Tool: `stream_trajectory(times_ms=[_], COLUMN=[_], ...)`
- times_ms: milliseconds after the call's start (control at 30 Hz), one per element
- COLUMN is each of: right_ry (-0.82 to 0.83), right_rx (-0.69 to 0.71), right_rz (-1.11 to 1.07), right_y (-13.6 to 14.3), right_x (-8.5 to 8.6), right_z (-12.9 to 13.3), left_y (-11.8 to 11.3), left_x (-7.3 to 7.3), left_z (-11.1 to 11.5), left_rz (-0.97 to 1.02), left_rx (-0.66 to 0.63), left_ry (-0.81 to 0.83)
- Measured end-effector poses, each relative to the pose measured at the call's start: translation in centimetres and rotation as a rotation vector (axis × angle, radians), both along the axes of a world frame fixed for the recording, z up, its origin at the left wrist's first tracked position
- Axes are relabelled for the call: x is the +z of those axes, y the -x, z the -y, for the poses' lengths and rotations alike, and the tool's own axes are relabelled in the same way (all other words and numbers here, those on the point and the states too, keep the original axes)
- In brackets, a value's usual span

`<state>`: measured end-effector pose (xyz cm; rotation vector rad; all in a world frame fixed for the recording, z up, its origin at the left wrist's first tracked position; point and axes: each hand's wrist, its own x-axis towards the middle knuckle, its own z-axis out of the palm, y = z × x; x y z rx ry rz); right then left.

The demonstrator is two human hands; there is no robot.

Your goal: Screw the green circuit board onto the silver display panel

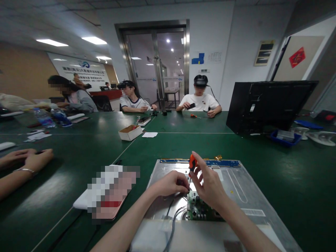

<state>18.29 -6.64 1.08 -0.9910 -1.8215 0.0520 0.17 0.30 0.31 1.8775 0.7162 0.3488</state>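
An orange and black screwdriver [193, 164] stands nearly upright in my right hand [211, 185], pinched at its handle. Its shaft points down at the upper left corner of a green circuit board [199, 208]. Beside the shaft's tip, my left hand [172, 183] has its fingertips drawn together at the board's edge; whatever they hold is too small to make out. The board lies on a flat silver metal panel [237, 182], with a narrow blue circuit strip [225, 163] along its far edge. Dark cables [173, 227] run from beside the board toward me.
A pinkish flat item [128, 192], partly pixelated, lies left of the panel. Beyond are a small open box [130, 133], a black monitor [270, 106] and a blue tray [285, 138]. A co-worker's hands [39, 159] are at left; several people sit around the green table [86, 150].
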Motion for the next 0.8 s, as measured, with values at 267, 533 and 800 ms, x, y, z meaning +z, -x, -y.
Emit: stream_trajectory(times_ms=[267,533,800], right_ry=[-0.021,0.011,0.011], right_rx=[-0.030,-0.020,0.000], right_rz=[-0.026,-0.021,-0.026], right_y=[0.14,0.01,0.00], right_x=[-0.12,-0.12,-0.11], right_z=[-0.15,-0.16,-0.15], left_y=[-0.02,0.05,0.11], left_x=[0.31,0.18,0.17], left_z=[0.17,0.13,0.08], left_rz=[-0.009,-0.015,-0.009], left_rx=[0.012,0.010,0.003], left_ry=[-0.027,-0.028,-0.031])
